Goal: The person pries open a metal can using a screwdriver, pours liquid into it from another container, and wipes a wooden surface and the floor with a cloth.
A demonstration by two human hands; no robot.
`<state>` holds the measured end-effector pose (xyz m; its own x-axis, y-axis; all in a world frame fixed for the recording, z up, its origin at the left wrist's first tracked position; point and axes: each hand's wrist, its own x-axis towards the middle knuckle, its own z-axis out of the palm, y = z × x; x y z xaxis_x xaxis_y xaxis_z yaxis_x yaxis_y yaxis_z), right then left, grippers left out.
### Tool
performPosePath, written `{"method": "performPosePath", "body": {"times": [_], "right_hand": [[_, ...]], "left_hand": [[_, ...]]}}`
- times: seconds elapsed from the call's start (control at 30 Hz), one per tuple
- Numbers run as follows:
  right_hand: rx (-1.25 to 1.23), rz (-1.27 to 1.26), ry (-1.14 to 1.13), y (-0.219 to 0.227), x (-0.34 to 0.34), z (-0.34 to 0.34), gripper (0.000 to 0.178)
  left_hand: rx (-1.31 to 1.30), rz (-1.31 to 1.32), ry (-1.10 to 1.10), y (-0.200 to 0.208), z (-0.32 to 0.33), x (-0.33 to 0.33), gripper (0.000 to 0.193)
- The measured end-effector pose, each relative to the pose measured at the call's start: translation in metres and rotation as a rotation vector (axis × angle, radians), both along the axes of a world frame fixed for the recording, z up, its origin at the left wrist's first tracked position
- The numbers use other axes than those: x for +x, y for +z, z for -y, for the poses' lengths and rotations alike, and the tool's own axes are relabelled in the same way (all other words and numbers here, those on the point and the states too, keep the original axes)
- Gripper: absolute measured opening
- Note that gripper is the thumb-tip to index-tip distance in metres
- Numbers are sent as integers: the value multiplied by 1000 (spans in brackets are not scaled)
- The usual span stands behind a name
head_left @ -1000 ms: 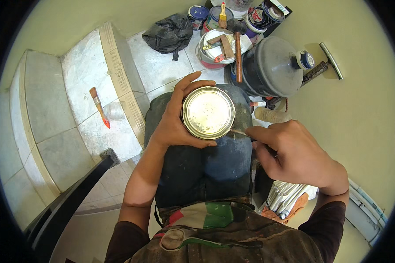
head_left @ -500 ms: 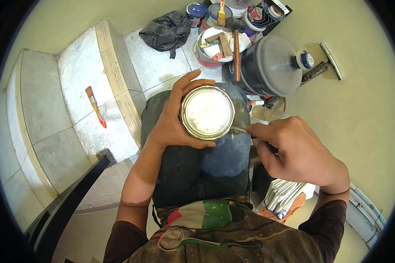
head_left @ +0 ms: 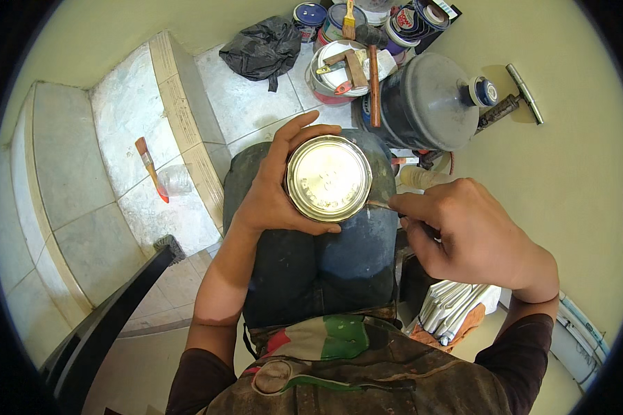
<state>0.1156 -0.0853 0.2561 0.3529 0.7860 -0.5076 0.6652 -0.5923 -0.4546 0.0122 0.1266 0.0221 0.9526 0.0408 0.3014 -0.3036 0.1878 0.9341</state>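
Observation:
A round metal can point(head_left: 329, 178) with a shiny gold-silver lid sits above my thighs. My left hand point(head_left: 265, 190) is wrapped round its left side, thumb along the near edge and fingers along the far edge. In my closed right hand point(head_left: 467, 232) is a thin, pale-tipped tool point(head_left: 378, 204), mostly hidden by the fingers. Its tip meets the lower right of the can's rim; I cannot tell whether it is under the lid's edge.
Beyond my knees stand paint cans point(head_left: 310, 17), a bucket point(head_left: 336, 69) with brushes and a hammer point(head_left: 374, 83), a large water jug point(head_left: 426, 100) and a black bag point(head_left: 263, 48). A paintbrush point(head_left: 151, 166) and clear cup point(head_left: 176, 180) lie on the left step.
The can and my left hand have shifted very slightly right. My right wrist has moved a little outward to the right, while the tool's tip stays at the rim.

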Motion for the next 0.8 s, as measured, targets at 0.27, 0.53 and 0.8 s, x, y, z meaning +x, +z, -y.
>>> {"method": "performPosePath", "body": {"times": [0.27, 0.53, 0.8], "right_hand": [[-18, -7, -6, -4, 8, 0, 34], [-19, -35, 14, -5, 3, 1, 28], [336, 19, -71, -55, -5, 21, 10]], "left_hand": [[14, 11, -20, 0, 0, -1, 154], [54, 31, 7, -2, 0, 0, 148], [-39, -84, -26, -10, -9, -8, 127]]}}
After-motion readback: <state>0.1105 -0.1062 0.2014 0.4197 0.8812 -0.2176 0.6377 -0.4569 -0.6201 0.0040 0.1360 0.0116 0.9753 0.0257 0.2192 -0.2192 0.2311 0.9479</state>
